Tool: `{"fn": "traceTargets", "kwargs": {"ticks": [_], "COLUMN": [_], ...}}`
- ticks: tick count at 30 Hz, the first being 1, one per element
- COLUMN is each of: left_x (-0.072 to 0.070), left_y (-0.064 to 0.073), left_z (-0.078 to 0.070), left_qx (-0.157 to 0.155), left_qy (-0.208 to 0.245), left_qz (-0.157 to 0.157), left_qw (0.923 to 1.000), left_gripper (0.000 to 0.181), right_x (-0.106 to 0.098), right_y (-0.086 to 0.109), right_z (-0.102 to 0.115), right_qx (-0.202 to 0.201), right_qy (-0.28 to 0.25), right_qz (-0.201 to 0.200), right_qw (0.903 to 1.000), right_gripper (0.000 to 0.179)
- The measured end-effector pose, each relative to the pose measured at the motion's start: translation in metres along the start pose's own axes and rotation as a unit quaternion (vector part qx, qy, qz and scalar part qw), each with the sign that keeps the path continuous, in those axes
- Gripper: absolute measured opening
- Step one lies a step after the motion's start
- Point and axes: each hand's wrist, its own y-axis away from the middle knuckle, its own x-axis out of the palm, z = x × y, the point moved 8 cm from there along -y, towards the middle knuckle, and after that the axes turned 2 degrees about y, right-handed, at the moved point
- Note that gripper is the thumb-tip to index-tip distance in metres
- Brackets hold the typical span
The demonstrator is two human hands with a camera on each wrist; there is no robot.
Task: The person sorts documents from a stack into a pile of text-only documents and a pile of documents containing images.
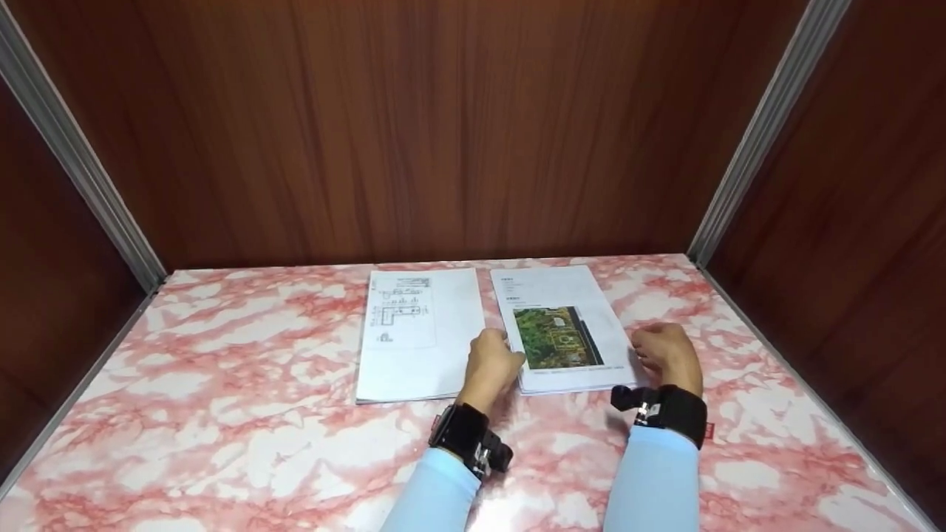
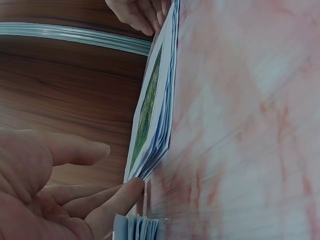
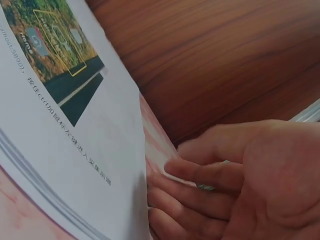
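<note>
Two piles of printed paper lie side by side on the table. The right pile (image 1: 543,290) has a colour photo on its top sheet; the left pile (image 1: 443,369) shows a line drawing. My left hand (image 1: 491,362) is between the piles. Its thumb stands apart and its fingertips are right at the near left corner of the right pile (image 2: 167,110). Beside the opposite edge is my right hand (image 1: 669,351), its loosely bent fingers (image 3: 187,202) against the sheets' side. The sheet edges look slightly fanned at the near side.
A red-and-white marbled table (image 1: 244,428) extends around both piles. Dark wood panels (image 1: 458,133) close off the back and sides, with metal strips (image 1: 768,133) in the corners. Each wrist wears a black camera band (image 1: 672,414) above a light blue sleeve (image 1: 654,480).
</note>
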Motion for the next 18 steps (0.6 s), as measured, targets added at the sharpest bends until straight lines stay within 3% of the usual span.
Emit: {"fn": "traceTargets", "kwargs": {"ticks": [10, 14, 16, 18], "left_x": [0.001, -0.002, -0.008, -0.019], "left_y": [0.0, 0.0, 0.0, 0.002], "left_z": [0.002, -0.003, -0.012, -0.025], "left_qx": [-0.005, 0.01, 0.032, 0.062], "left_qy": [-0.002, -0.009, -0.008, -0.002], "left_qz": [0.01, 0.016, 0.017, 0.016], "left_qw": [0.9999, 0.9998, 0.9993, 0.998], "left_gripper": [0.045, 0.047, 0.047, 0.048], "right_x": [0.003, 0.003, -0.002, -0.015], "right_y": [-0.003, -0.002, 0.003, 0.013], "right_z": [0.002, 0.002, 0.009, 0.025], "right_qx": [-0.016, -0.013, -0.035, -0.086], "right_qy": [-0.002, -0.001, -0.009, -0.013], "right_qz": [-0.006, 0.004, -0.005, -0.04], "right_qw": [0.9999, 0.9999, 0.9993, 0.9954], "right_gripper": [0.051, 0.055, 0.056, 0.054]}}
